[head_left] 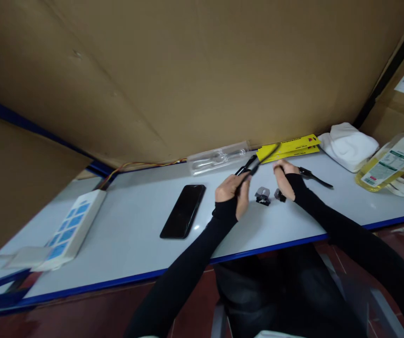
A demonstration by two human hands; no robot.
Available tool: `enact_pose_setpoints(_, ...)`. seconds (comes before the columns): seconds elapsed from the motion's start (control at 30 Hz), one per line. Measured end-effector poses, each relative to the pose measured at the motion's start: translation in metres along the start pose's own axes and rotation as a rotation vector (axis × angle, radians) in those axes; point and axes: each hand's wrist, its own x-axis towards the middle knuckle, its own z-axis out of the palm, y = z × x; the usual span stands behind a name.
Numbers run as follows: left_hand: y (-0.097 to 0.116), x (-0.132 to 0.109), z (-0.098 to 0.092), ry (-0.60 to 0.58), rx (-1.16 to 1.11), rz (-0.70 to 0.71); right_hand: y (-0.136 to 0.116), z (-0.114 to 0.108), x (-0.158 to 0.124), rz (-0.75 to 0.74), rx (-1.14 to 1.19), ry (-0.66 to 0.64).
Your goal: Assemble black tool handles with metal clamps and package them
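My left hand (pixel 230 191) is closed around a long, thin black strap (pixel 258 164), which points up to the right and is blurred at its far end. Another black piece (pixel 247 165) shows just beyond the fingers. My right hand (pixel 284 177) is curled shut a little to the right; whatever its fingers hold is hidden. Below and between the hands stand two small black pieces with clear plastic tops, one small clip-like piece (pixel 262 196) and its partner (pixel 279 195). Right of my right wrist lies a black watch-like band (pixel 314 176).
Behind the hands are yellow printed cards (pixel 289 148) and a clear moulded plastic tray (pixel 218 158). A black phone (pixel 183 211) lies left of my left hand. A white power strip (pixel 77 230) is at far left. White cloth (pixel 349 144) and a bottle of yellow liquid (pixel 390 164) stand right.
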Motion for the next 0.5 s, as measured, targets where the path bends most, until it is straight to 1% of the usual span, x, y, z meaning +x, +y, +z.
enact_pose_setpoints(0.03,-0.009,0.008,-0.004,0.026,0.061,-0.022,0.003,-0.009,-0.001,-0.018,-0.193,0.036)
enact_pose_setpoints(0.07,-0.019,0.016,-0.008,0.035,0.134,-0.051,0.006,-0.018,-0.003,-0.024,-0.360,0.029)
enact_pose_setpoints(0.1,-0.029,0.023,-0.012,0.014,0.207,-0.086,0.008,-0.025,-0.006,-0.033,-0.506,-0.008)
enact_pose_setpoints(0.17,-0.047,0.034,-0.017,-0.106,0.332,-0.175,0.011,-0.033,-0.013,-0.050,-0.724,-0.122)
enact_pose_setpoints(0.2,-0.054,0.038,-0.018,-0.178,0.376,-0.228,0.012,-0.035,-0.017,-0.065,-0.786,-0.160)
enact_pose_setpoints(0.27,-0.063,0.042,-0.019,-0.263,0.425,-0.307,0.011,-0.035,-0.025,-0.109,-0.871,-0.170)
enact_pose_setpoints(0.33,-0.066,0.042,-0.016,-0.283,0.435,-0.320,0.010,-0.032,-0.032,-0.170,-0.927,-0.141)
enact_pose_setpoints(0.5,-0.061,0.036,-0.010,-0.306,0.440,-0.277,0.018,-0.022,-0.042,-0.297,-0.972,-0.061)
